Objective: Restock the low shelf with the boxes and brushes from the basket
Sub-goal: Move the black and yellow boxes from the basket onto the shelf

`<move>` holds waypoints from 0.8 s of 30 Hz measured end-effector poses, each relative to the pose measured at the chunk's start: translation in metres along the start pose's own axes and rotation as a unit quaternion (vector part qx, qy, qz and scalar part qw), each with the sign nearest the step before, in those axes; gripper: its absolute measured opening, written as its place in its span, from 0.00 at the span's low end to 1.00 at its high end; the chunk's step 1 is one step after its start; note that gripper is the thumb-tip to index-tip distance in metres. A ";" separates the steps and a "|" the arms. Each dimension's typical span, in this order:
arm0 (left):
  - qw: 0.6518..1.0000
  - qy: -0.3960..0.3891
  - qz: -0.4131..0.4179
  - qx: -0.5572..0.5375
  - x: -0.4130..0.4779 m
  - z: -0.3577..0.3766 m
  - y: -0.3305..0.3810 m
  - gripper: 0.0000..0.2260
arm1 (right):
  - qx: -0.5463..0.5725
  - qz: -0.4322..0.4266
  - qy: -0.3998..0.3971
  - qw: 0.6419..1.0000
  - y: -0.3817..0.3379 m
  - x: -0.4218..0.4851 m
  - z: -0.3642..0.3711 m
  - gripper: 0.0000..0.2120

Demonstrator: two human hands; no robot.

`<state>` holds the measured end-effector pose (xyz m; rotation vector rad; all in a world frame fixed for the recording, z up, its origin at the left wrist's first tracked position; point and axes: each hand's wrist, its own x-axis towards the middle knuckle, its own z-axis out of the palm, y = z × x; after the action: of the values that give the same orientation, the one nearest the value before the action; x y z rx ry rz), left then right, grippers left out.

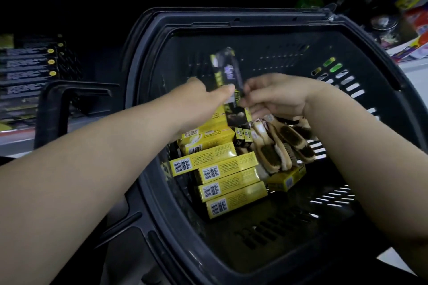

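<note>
One wide camera is riding on the person's head, looking forward and steeply down, hanging close over the basket [231,19], which is filling most of the view; the low shelf [14,140] is showing beyond, at the left edge.

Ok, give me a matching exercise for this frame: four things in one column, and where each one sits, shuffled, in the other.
Things
1. dark box
2. yellow boxes
3. brushes
4. shelved boxes

Places
A. stacked on the shelf at far left, outside the basket
B. lying in the basket, barcodes up
C. held upright above the pile by the left hand and the right hand
D. heaped in the basket, right of the yellow boxes

Pairs: 1-C, 2-B, 3-D, 4-A
</note>
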<state>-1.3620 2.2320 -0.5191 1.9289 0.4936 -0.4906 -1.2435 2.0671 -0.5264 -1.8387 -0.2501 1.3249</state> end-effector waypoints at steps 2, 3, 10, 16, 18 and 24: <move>0.999 0.003 0.013 -0.048 0.000 0.000 0.001 0.33 | -0.056 -0.051 -0.038 0.996 -0.011 -0.003 0.021 0.06; 0.999 0.019 0.023 -0.044 0.000 -0.001 0.001 0.31 | -0.063 -0.064 -0.057 0.994 -0.013 -0.003 0.029 0.08; 0.997 0.054 0.048 0.008 -0.004 -0.003 0.001 0.22 | -0.166 0.072 0.055 0.982 0.048 0.044 -0.018 0.10; 0.996 0.038 0.063 0.042 -0.004 -0.002 0.000 0.21 | -0.250 0.214 0.162 0.931 0.142 0.082 0.006 0.12; 0.997 0.031 0.060 0.040 -0.003 -0.003 0.000 0.22 | -0.265 0.214 0.186 0.921 0.142 0.085 0.015 0.10; 0.998 0.024 0.048 -0.027 -0.001 -0.004 -0.003 0.20 | -0.168 0.223 0.176 0.944 0.091 0.060 -0.010 0.07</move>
<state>-1.3637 2.2370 -0.5188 1.9070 0.4387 -0.3663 -1.2365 2.0396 -0.6325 -2.4906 0.1548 1.2657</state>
